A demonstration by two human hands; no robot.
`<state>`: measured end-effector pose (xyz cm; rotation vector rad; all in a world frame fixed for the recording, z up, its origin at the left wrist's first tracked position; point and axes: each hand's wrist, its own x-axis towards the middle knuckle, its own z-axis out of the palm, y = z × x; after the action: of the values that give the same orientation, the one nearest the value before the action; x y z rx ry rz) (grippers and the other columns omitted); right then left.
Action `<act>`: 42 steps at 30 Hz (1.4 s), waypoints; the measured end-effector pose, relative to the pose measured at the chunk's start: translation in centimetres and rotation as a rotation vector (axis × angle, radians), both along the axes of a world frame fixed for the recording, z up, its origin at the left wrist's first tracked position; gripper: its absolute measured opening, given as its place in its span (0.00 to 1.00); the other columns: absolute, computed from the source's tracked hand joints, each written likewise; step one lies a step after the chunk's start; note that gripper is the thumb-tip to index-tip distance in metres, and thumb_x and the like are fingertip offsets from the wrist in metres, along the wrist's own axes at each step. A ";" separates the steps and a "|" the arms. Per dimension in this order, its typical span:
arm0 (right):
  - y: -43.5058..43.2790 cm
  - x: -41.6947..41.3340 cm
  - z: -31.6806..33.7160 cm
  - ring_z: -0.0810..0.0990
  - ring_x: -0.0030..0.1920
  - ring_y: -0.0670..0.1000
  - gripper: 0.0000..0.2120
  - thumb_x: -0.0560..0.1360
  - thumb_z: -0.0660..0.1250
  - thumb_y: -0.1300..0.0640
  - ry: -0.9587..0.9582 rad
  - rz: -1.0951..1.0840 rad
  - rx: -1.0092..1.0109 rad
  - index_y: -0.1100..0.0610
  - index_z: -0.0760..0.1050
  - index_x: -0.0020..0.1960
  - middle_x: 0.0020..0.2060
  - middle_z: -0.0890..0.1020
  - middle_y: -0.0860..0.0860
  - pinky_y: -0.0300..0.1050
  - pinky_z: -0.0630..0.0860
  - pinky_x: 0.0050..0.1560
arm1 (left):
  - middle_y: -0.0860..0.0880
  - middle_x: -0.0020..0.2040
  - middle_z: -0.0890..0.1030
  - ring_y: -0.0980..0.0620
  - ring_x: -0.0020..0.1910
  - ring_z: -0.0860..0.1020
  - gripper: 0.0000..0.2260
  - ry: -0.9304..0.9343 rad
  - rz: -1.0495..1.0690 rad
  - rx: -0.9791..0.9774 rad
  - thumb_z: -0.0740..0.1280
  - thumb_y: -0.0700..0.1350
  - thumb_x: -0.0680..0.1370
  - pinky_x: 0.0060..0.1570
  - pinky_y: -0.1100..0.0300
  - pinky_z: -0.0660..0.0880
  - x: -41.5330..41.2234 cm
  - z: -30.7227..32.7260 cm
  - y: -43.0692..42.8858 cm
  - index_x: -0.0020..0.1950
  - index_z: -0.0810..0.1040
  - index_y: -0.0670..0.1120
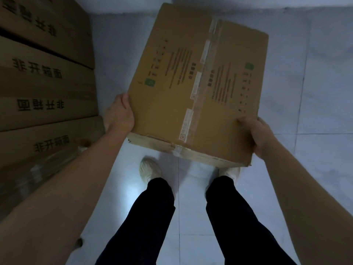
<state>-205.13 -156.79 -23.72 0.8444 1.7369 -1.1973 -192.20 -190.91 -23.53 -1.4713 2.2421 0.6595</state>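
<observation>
A sealed brown cardboard box (198, 81) with clear tape along its top seam and small green labels hangs in the air in front of me, tilted. My left hand (119, 113) grips its near left corner, fingers hidden under the box. My right hand (257, 134) grips the near right corner, thumb on top and fingers wrapped round the side. The box's underside is hidden.
A tall stack of brown cartons (44, 88) with black printed characters fills the left side, close to my left arm. Below is a pale tiled floor (315, 92). My legs in dark trousers and light shoes (150, 169) stand under the box.
</observation>
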 end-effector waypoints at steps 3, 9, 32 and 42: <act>1.5 0.6 -0.3 0.81 0.60 0.54 0.23 0.76 0.73 0.54 -0.004 0.016 -0.071 0.51 0.73 0.70 0.60 0.83 0.49 0.56 0.78 0.59 | 0.34 0.59 0.79 0.33 0.58 0.77 0.25 0.012 -0.169 -0.053 0.47 0.60 0.85 0.53 0.46 0.70 0.5 0.5 0.9 0.67 0.72 0.44; 2.1 3.5 0.6 0.81 0.56 0.52 0.24 0.72 0.77 0.57 -0.254 0.231 -0.080 0.56 0.75 0.66 0.58 0.83 0.50 0.49 0.77 0.52 | 0.36 0.67 0.75 0.35 0.64 0.73 0.26 -0.192 0.070 0.090 0.48 0.59 0.84 0.57 0.48 0.68 2.8 0.1 1.0 0.69 0.71 0.42; 5.5 6.3 3.4 0.79 0.58 0.56 0.21 0.82 0.62 0.62 -0.061 0.622 0.299 0.56 0.72 0.75 0.69 0.76 0.55 0.48 0.75 0.64 | 0.43 0.78 0.63 0.39 0.78 0.58 0.32 0.093 0.674 0.745 0.58 0.72 0.76 0.69 0.26 0.57 -3.8 9.8 -3.0 0.72 0.73 0.53; 3.5 -2.7 11.4 0.74 0.70 0.53 0.17 0.82 0.53 0.56 0.149 -0.352 0.008 0.53 0.72 0.67 0.62 0.81 0.52 0.59 0.71 0.68 | 0.54 0.79 0.64 0.52 0.75 0.63 0.35 0.365 0.273 0.744 0.54 0.74 0.76 0.73 0.38 0.57 -12.1 15.7 -1.0 0.79 0.60 0.58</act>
<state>-207.83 -153.32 -12.29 1.1236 1.7576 -1.5174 -204.33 -191.89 -7.82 -1.3222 1.6949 1.7367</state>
